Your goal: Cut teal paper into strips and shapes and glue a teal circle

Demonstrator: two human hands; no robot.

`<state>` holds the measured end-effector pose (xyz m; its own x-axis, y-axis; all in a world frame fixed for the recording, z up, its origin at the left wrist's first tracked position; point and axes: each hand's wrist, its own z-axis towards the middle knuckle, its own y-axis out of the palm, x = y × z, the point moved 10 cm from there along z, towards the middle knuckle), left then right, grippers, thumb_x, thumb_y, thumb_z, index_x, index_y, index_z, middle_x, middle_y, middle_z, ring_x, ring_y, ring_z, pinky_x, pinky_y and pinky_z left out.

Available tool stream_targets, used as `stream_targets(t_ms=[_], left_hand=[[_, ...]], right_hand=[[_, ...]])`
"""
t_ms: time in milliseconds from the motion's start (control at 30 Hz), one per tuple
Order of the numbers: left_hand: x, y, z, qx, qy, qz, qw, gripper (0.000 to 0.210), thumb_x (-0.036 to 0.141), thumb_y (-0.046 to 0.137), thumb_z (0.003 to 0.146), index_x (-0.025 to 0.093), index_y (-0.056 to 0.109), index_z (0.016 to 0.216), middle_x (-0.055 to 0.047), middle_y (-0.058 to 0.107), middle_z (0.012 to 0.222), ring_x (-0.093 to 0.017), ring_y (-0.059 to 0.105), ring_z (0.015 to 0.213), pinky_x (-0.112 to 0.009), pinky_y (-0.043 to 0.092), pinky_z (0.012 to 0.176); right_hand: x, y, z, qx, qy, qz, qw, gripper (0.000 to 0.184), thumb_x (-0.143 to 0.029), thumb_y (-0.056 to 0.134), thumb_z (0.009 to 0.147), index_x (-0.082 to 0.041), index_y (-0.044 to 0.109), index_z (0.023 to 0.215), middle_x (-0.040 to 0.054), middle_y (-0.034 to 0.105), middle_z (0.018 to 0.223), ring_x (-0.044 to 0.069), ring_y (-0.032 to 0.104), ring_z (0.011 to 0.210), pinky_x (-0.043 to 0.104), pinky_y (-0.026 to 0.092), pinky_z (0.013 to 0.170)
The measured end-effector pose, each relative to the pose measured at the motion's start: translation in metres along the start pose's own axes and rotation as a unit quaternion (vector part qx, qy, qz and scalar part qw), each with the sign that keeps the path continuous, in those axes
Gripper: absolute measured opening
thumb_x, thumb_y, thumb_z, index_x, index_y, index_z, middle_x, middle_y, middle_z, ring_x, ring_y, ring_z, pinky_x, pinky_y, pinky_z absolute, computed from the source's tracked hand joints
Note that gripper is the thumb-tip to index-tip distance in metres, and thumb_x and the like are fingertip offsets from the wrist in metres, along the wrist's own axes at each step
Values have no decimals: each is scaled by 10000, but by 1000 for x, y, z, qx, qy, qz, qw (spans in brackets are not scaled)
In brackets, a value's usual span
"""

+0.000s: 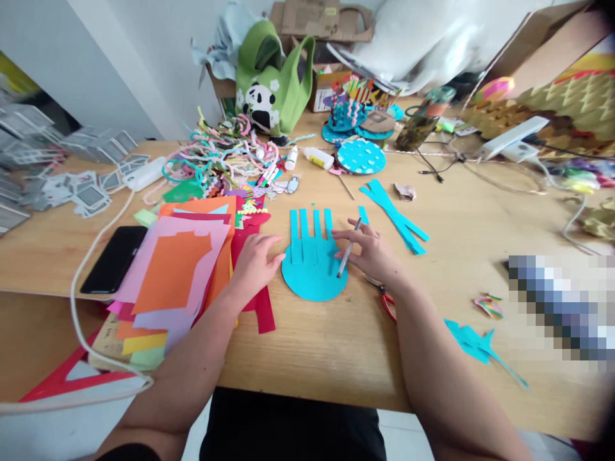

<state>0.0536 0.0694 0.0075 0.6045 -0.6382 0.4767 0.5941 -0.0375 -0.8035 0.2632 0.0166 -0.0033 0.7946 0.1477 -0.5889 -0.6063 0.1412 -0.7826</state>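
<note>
A blue paper disc (pixel 314 282) lies flat in front of me, with several narrow blue strips (pixel 303 225) laid side by side over its upper half and sticking out past its far edge. My left hand (pixel 257 262) is beside the disc's left edge, thumb and fingers apart, holding nothing. In my right hand (pixel 372 250), over the disc's right side, a slim pen (pixel 350 248) is held with its lower end slanting toward the disc. Another blue strip (pixel 363 214) shows just beyond the right hand. Red-handled scissors (pixel 387 304) are partly hidden under my right forearm.
Coloured paper sheets (pixel 177 269) and a black phone (pixel 114 259) lie to the left. Pipe cleaners (pixel 221 153), a glue bottle (pixel 318 157) and a dotted blue disc (pixel 361 156) are farther back. Loose blue strips (pixel 394 216) and blue scraps (pixel 468 340) lie rightward.
</note>
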Motion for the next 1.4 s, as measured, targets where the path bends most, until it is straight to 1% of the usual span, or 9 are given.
stream_targets(t_ms=[167, 367, 600, 800, 967, 1133, 1267, 1333, 1400], left_hand=[[9, 14, -3, -56, 30, -18, 998, 362, 237, 760, 714, 200, 643, 1055, -66, 631, 1095, -245, 533, 1083, -445, 445, 967], [12, 20, -6, -87, 22, -18, 996, 355, 285, 795, 669, 178, 670, 984, -87, 611, 1137, -275, 474, 1163, -487, 398, 1016], [12, 23, -8, -92, 24, -10, 995, 324, 289, 784, 684, 196, 669, 973, -77, 600, 1162, -287, 446, 1201, -504, 382, 1030], [12, 23, -8, -97, 20, -5, 995, 325, 286, 787, 678, 190, 671, 966, -83, 602, 1156, -290, 441, 1208, -508, 372, 1037], [13, 22, -8, -93, 26, -7, 995, 322, 287, 781, 685, 196, 670, 973, -84, 603, 1153, -285, 448, 1198, -510, 383, 1027], [14, 22, -8, -94, 26, -7, 995, 320, 290, 778, 690, 189, 667, 972, -87, 601, 1157, -285, 451, 1195, -505, 382, 1032], [15, 21, -8, -88, 29, -7, 996, 312, 298, 772, 697, 196, 661, 970, -78, 603, 1144, -277, 457, 1187, -495, 389, 1024], [15, 21, -7, -86, 30, -4, 996, 314, 303, 770, 699, 196, 658, 972, -75, 604, 1136, -274, 458, 1186, -488, 392, 1023], [16, 21, -7, -86, 30, 2, 996, 307, 300, 770, 700, 189, 657, 962, -79, 608, 1127, -279, 457, 1190, -489, 388, 1029]], right_hand=[[4, 2, -1, -2, 3, -13, 1000, 327, -311, 655, 807, -305, 631, 1133, 74, 605, 1232, 331, 378, 1332, 580, 338, 1028], [3, 4, 0, 1, -4, -9, 1000, 363, -303, 687, 779, -316, 643, 1139, 93, 586, 1235, 322, 381, 1333, 554, 378, 1004], [1, 10, 1, -17, -18, -21, 999, 395, -284, 725, 741, -293, 649, 1128, 100, 606, 1200, 323, 378, 1338, 558, 325, 1046], [3, 12, 1, -20, -15, -51, 998, 356, -311, 716, 746, -288, 663, 1097, 119, 589, 1222, 333, 385, 1334, 592, 282, 1058], [4, 14, 1, -32, -7, -69, 997, 367, -327, 713, 750, -292, 657, 1111, 126, 596, 1205, 330, 389, 1332, 605, 287, 1046], [2, 12, 0, -30, -9, -66, 997, 379, -306, 728, 740, -283, 661, 1112, 125, 591, 1216, 336, 396, 1326, 603, 288, 1046], [-8, 3, 1, 6, -17, -47, 999, 353, -297, 701, 767, -281, 653, 1116, 116, 597, 1203, 326, 402, 1321, 582, 310, 1043], [-23, 2, 2, 27, -46, -30, 998, 299, -289, 657, 805, -277, 649, 1103, 102, 605, 1202, 307, 392, 1330, 553, 321, 1050], [-43, 8, 2, 24, -94, -21, 995, 247, -271, 604, 844, -266, 644, 1087, 86, 630, 1178, 285, 381, 1339, 523, 322, 1062]])
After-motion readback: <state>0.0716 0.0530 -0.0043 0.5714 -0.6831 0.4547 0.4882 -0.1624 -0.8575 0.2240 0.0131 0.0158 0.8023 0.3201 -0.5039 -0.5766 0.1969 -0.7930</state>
